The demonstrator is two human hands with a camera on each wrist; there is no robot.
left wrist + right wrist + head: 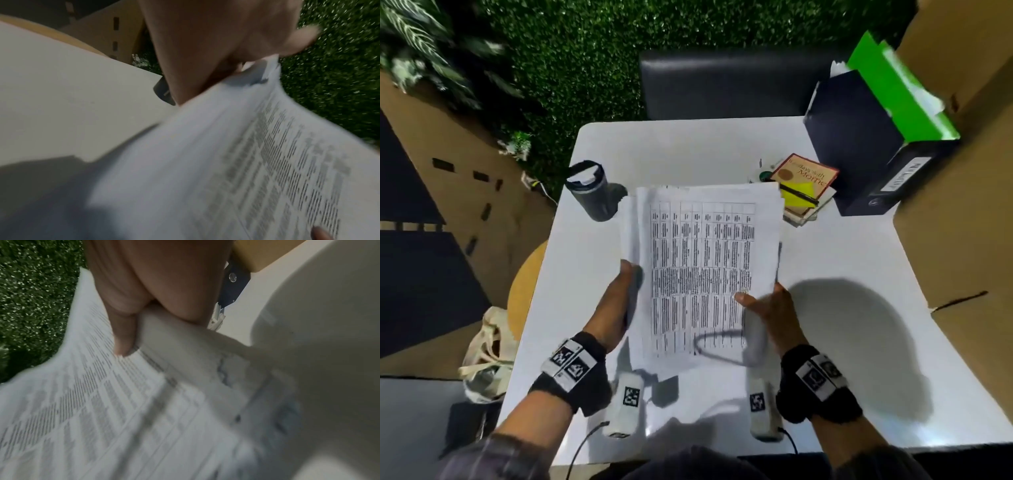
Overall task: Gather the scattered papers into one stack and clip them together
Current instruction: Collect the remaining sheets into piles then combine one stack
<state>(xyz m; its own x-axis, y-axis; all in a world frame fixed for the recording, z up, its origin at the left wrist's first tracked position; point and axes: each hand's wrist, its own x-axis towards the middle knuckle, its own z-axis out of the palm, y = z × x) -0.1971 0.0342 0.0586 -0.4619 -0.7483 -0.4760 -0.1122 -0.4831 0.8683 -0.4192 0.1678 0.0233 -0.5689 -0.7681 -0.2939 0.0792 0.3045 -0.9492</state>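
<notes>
A stack of white papers (698, 267) printed with a table is held up over the white table (842, 260), its sheets not squared at the edges. My left hand (619, 298) grips the stack's left edge, and my right hand (770, 305) grips its right edge with the thumb on the top sheet. In the left wrist view the papers (236, 162) run under my left hand (226, 48). In the right wrist view my right hand (148, 293) pinches the papers (102, 402), thumb on the printed side. No clip shows clearly.
A dark tumbler (592, 193) stands left of the papers. Books with a yellow pad (803, 186) lie at the back right, beside a dark binder box (869, 147) with green folders. A cardboard box (962, 205) flanks the right edge. A dark chair (722, 82) stands behind.
</notes>
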